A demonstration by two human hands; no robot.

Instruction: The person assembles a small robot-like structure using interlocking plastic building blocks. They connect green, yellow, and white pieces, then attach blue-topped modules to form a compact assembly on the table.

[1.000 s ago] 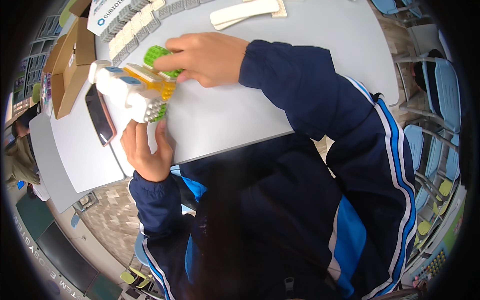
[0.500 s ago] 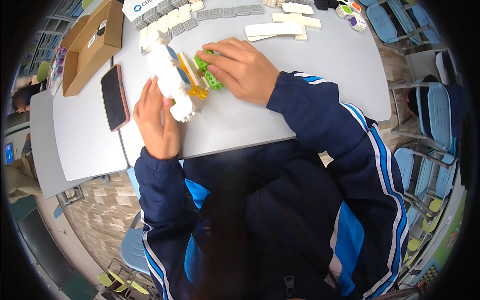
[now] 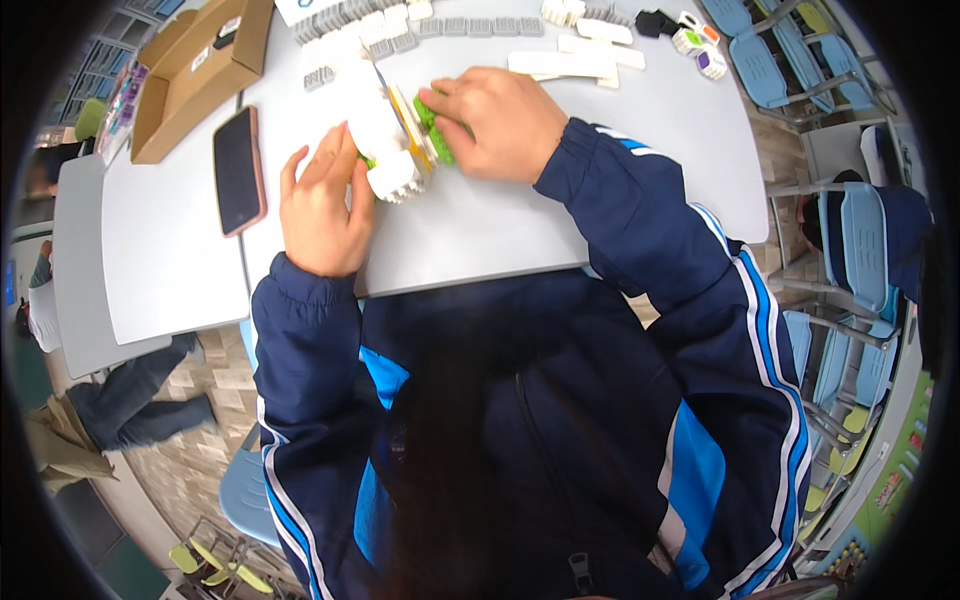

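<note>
Two hands hold a white block model at upper center

A person's left hand point(image 3: 325, 215) and right hand point(image 3: 505, 125) meet around a white model point(image 3: 378, 125) above center in the frame, over a pale tabletop point(image 3: 480, 240). The left fingers are spread along its left side; I cannot tell if they grip or only touch. The right fingers bend over green pieces point(image 3: 438, 148) at its right side; the thumb is hidden, so I cannot tell whether they pinch. Contact from both sides probably keeps the model steady.

Its long axis runs roughly top to bottom, leaning slightly toward lower right. The studded end points at the frame's bottom; the upper end fades into glare. A yellow strip point(image 3: 407, 118) follows its right flank.

A phone point(image 3: 237, 170) and an open cardboard box point(image 3: 165, 120) sit toward the upper left, grey tiles point(image 3: 478, 26) along the top, seemingly set aside to leave working room.
</note>
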